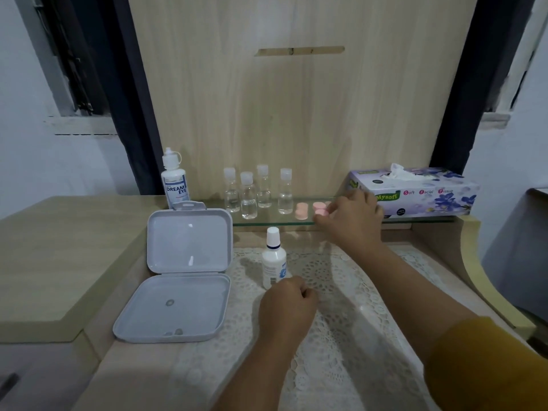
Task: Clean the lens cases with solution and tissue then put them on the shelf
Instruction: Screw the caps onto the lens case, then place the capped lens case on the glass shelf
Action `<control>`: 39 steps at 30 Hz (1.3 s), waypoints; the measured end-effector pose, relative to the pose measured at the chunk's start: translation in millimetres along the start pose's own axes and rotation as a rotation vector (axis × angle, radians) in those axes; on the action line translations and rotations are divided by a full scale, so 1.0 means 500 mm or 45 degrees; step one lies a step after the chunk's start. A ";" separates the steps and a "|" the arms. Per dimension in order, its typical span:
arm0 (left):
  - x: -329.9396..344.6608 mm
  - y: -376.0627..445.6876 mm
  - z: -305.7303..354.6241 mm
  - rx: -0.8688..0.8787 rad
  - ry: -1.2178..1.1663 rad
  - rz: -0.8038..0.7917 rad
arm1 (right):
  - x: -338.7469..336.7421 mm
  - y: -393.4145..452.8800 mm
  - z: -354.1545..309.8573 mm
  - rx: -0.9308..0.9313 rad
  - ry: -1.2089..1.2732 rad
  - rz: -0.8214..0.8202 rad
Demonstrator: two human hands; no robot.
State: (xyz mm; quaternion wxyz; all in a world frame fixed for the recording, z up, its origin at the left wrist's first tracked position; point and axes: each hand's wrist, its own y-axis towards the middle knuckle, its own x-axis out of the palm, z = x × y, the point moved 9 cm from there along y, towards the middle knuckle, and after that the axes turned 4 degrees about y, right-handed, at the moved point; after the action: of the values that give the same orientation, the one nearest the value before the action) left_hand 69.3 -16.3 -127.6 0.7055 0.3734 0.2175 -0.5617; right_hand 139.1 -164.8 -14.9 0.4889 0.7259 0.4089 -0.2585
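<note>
Placement stage: pink lens cases at the glass shelf, right hand on the nearest one.

Right hand [350,216] reaches to the glass shelf [272,223] and pinches a pink lens case [321,213] at its fingertips; a second pink lens case [301,210] lies on the shelf just to its left, beside four small clear bottles [256,191]. Left hand [289,302] is clenched above the lace-covered surface [341,292]; whether it holds anything cannot be told. A white solution bottle [273,259] stands capped just beyond the left hand, and the tissue box [415,192] rests on the shelf touching the right hand's far side. An open grey storage box [181,277] lies left. Judged from this layout, cleaning appears largely done and shelving is nearly complete; only release of the held case seems to remain.
</note>
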 end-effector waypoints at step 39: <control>-0.008 -0.002 0.007 -0.020 -0.026 -0.013 | 0.045 0.035 0.031 0.050 0.234 -0.032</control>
State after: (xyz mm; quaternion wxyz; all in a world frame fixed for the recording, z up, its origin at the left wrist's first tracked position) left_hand 66.9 -16.5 -122.8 0.7077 0.3608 0.2167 -0.5675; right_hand 166.2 -174.9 -29.6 0.4316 0.7510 0.4558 -0.2049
